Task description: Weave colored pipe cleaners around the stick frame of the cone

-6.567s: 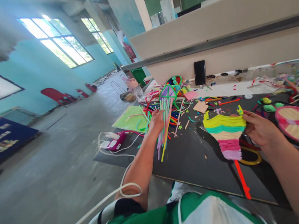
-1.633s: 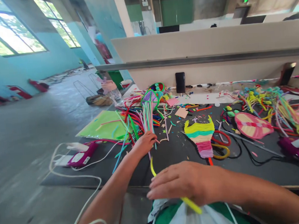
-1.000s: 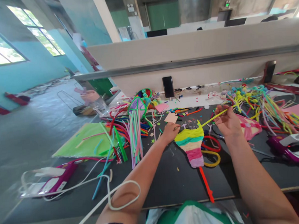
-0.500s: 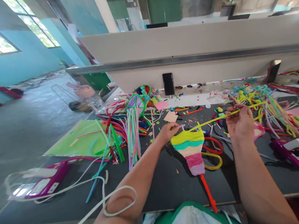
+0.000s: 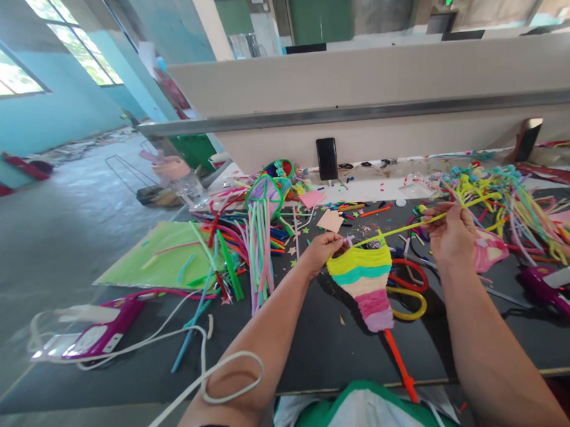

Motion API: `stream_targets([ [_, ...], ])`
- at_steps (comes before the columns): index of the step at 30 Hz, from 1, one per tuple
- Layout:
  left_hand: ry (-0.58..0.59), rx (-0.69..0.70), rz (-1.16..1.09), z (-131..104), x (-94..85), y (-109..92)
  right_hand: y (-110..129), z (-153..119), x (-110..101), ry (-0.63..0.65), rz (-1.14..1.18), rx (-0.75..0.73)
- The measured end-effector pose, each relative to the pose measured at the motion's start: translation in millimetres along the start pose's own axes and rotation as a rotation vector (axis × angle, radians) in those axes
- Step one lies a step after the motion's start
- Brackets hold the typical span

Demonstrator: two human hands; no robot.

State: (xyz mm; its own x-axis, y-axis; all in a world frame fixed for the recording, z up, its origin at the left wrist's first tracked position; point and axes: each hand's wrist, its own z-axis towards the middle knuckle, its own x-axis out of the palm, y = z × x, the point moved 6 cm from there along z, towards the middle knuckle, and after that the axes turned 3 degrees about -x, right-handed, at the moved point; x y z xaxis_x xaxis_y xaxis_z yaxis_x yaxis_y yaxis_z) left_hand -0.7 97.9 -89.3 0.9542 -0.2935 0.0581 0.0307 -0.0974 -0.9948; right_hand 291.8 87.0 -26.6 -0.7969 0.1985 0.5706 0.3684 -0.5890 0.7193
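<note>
A fan-shaped craft piece, wound in yellow, teal, cream, pink and lilac bands, hangs tilted in front of me above the dark tabletop. An orange-red stem sticks out from its narrow lower end. My left hand pinches its upper left corner, where a bit of lilac shows by the fingertips. A yellow pipe cleaner is stretched along the top edge, its left end close to my left fingertips. My right hand is closed on that pipe cleaner, whose free end points right. Scissors with loop handles lie behind the craft piece.
Bundled pipe cleaners and a green sheet lie left. A purple device with a white cord is at far left, another purple device at right. A phone leans against the back panel. More pipe cleaners heap right.
The yellow pipe cleaner's left end has come nearer to my left fingertips, and it lies lower along the top edge. My view has shifted slightly; both hands keep their holds.
</note>
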Motion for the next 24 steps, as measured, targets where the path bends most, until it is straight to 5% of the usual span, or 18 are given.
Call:
stream_targets([
  [6, 0.021, -0.103, -0.178, -3, 5.3, 2, -20, -9, 9, 0.021, -0.01, 0.119],
  [13, 0.028, -0.143, -0.264, -4, 4.4, 3, -20, -22, 19, 0.094, -0.172, 0.057],
  [16, 0.041, -0.118, -0.272, -4, 4.4, 1, -10, -34, 35, 0.268, -0.456, -0.108],
  [21, 0.039, -0.126, -0.345, -5, 3.9, -5, -7, -64, 78, 0.817, -0.93, -0.464],
  [24, 0.055, -0.176, -0.383, -7, 3.7, -7, -16, -78, 97, 1.006, -1.129, -0.559],
])
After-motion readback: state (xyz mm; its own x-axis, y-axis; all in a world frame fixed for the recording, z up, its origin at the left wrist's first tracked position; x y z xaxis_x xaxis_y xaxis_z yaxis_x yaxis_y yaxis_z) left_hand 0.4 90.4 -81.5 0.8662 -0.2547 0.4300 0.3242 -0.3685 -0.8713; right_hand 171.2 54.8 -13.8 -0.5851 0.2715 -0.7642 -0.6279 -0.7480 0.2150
